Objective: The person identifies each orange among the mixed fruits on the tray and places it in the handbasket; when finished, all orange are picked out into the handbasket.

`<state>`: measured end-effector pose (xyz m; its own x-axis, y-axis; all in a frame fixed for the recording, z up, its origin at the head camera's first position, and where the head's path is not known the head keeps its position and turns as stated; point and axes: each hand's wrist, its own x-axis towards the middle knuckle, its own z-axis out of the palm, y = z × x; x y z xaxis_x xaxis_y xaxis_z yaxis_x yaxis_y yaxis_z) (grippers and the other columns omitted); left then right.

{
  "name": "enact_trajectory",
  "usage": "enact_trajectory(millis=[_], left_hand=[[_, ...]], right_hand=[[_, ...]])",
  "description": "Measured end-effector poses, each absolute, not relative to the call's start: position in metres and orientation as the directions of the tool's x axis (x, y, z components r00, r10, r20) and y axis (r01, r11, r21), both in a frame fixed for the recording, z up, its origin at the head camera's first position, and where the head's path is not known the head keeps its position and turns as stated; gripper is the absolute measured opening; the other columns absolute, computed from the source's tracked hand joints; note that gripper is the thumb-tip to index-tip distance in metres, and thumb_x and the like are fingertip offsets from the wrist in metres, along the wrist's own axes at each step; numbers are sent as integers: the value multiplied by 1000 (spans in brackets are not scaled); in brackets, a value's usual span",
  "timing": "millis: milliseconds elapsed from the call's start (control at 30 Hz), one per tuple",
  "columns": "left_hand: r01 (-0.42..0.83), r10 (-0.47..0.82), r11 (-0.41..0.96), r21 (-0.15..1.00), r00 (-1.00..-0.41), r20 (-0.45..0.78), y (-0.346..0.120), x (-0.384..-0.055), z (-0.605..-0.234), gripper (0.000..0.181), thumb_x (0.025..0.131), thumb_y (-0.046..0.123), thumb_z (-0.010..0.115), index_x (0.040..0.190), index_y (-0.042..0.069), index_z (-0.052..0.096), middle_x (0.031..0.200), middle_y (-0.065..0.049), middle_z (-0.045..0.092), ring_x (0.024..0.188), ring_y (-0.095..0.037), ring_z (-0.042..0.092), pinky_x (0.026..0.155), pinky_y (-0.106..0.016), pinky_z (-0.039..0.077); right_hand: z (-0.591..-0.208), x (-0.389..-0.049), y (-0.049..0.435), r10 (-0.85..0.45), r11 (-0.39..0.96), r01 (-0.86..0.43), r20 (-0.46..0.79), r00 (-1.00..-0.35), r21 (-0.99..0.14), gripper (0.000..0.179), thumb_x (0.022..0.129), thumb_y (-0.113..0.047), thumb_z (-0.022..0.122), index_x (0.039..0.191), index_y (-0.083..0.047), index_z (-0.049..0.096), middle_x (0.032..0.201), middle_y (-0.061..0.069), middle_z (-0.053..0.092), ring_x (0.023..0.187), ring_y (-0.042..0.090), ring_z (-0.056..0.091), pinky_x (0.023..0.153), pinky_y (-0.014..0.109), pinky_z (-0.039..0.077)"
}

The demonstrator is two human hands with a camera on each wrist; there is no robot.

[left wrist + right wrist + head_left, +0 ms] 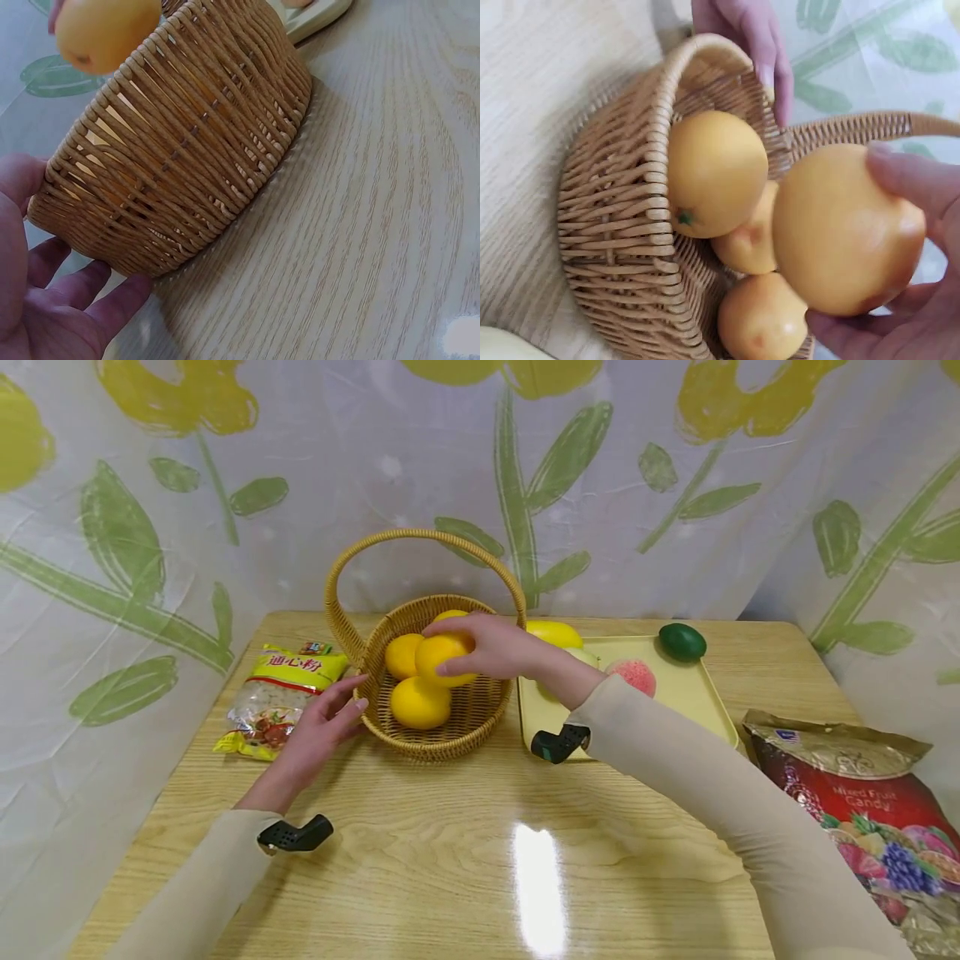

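A wicker basket (431, 747) with a tall arched handle stands on the table with several oranges inside. My right hand (495, 647) grips one orange (442, 660) over the basket, thumb on one side and fingers on the other. Below it lie another orange (420, 703) near the front rim and one more (403, 656) behind that. A further orange (761, 316) shows low in the right wrist view. At the basket's left side my left hand (326, 727) holds the rim, thumb over the edge and fingers (120, 304) against the outer weave.
Right of the basket, a pale yellow tray (693, 714) bears a pink peach (633, 677), a yellow fruit (555, 632) and a dark green fruit (682, 642). A pasta bag (281, 702) lies at the left. A red candy bag (862, 810) sits by the right edge. A floral curtain (360, 460) hangs behind.
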<state>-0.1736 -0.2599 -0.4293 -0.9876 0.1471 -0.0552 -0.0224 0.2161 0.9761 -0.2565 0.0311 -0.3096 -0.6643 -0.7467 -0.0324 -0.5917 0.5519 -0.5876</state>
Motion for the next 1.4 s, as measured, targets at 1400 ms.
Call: enact_trajectory(millis=[1400], left_hand=[[-25, 141, 223, 974, -988, -57, -261, -175, -431, 59, 101, 36, 54, 151, 10, 36, 161, -6, 21, 148, -25, 15, 104, -42, 44]], right_hand=[[-344, -278, 21, -747, 657, -544, -348, -567, -522, 55, 92, -24, 70, 144, -22, 51, 150, 2, 44, 138, 24, 36, 116, 37, 27]])
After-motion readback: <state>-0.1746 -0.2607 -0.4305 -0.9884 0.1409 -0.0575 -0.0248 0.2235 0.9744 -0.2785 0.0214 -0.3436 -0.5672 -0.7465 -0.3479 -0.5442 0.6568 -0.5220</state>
